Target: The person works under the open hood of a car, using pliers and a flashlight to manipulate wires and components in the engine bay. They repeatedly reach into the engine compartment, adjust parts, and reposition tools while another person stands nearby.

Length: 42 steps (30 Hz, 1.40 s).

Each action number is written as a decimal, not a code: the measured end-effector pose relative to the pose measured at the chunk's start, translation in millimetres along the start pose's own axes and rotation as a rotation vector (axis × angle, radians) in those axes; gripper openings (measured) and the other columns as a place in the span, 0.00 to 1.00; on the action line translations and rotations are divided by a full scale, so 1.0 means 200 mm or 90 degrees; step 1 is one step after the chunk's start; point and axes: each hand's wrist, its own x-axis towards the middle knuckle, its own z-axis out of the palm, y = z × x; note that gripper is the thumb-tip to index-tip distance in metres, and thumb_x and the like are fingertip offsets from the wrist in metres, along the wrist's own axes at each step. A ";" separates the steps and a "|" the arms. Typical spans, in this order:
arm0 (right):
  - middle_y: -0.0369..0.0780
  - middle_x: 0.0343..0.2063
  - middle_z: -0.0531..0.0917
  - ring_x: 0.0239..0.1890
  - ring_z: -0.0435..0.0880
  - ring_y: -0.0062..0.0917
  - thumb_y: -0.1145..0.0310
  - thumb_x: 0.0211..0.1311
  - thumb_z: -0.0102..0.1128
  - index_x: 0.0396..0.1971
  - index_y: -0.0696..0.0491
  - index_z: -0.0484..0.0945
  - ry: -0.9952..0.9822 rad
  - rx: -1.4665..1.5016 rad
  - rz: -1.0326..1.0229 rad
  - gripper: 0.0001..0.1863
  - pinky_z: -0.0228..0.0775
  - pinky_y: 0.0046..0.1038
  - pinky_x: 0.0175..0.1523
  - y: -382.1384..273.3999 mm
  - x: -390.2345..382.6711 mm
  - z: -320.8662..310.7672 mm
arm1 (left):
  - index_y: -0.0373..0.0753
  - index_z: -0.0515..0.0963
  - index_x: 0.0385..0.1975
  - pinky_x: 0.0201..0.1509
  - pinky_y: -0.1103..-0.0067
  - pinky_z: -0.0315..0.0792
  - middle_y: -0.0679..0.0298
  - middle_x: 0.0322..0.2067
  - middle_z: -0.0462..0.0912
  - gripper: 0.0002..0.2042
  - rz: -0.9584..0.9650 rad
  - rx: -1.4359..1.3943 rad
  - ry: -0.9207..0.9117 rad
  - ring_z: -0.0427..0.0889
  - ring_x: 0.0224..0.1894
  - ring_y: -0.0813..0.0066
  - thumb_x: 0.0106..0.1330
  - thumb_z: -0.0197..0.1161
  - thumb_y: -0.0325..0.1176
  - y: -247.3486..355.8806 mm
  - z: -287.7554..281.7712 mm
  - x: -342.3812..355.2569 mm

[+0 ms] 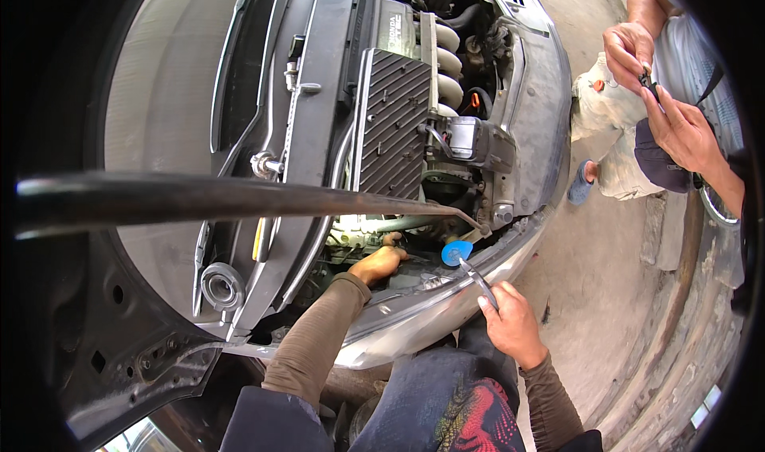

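My left hand (381,265) reaches down into the engine bay, beside the inner edge of the fender. Its fingers are partly hidden among dark parts, so whether they hold anything cannot be made out. Held in my right hand (514,326) is a slim, dark grey metal tool (480,280), its kind unclear. The tool's far end meets the edge of a round blue cap (456,252) by the fender, though contact is uncertain. Fingers and thumb of the right hand are wrapped round the tool's near end.
A hood prop rod (239,195) crosses above the engine bay. Beyond it lie a ribbed black engine cover (392,125) and a silver-topped box (470,139). At right, another person's hands (673,121) hold a small black part. The car's pale bumper (414,324) curves before me.
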 end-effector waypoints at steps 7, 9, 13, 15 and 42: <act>0.49 0.32 0.74 0.36 0.75 0.50 0.67 0.67 0.57 0.30 0.60 0.72 -0.017 -0.022 -0.008 0.11 0.68 0.45 0.41 0.02 0.00 0.03 | 0.38 0.51 0.75 0.73 0.72 0.55 0.46 0.70 0.60 0.33 -0.036 0.013 0.001 0.61 0.71 0.60 0.72 0.52 0.37 0.05 -0.02 -0.03; 0.48 0.32 0.74 0.36 0.76 0.49 0.67 0.67 0.57 0.31 0.60 0.72 -0.011 -0.019 -0.009 0.11 0.68 0.46 0.42 0.03 -0.01 0.02 | 0.37 0.50 0.75 0.77 0.74 0.47 0.55 0.75 0.53 0.32 -0.030 0.015 -0.001 0.53 0.76 0.64 0.75 0.48 0.43 0.05 -0.03 -0.04; 0.48 0.33 0.74 0.37 0.76 0.49 0.67 0.66 0.58 0.31 0.60 0.72 0.024 -0.029 -0.025 0.11 0.69 0.46 0.42 0.05 -0.02 0.01 | 0.33 0.50 0.75 0.76 0.74 0.50 0.54 0.73 0.57 0.31 -0.009 -0.079 -0.016 0.57 0.74 0.65 0.79 0.45 0.44 0.01 -0.06 -0.10; 0.48 0.33 0.74 0.37 0.76 0.49 0.67 0.66 0.59 0.32 0.60 0.73 0.019 -0.040 -0.014 0.11 0.69 0.46 0.42 0.05 -0.02 0.00 | 0.32 0.51 0.74 0.75 0.75 0.53 0.54 0.73 0.59 0.30 -0.008 -0.160 -0.030 0.60 0.72 0.67 0.79 0.44 0.44 0.01 -0.08 -0.16; 0.33 0.43 0.84 0.54 0.78 0.27 0.65 0.54 0.65 0.33 0.48 0.86 -0.083 -0.318 -0.793 0.07 0.59 0.40 0.64 -1.26 0.57 0.31 | 0.32 0.72 0.59 0.50 0.61 0.71 0.46 0.45 0.80 0.20 0.383 0.336 0.800 0.78 0.47 0.46 0.68 0.59 0.30 0.22 -0.12 -1.41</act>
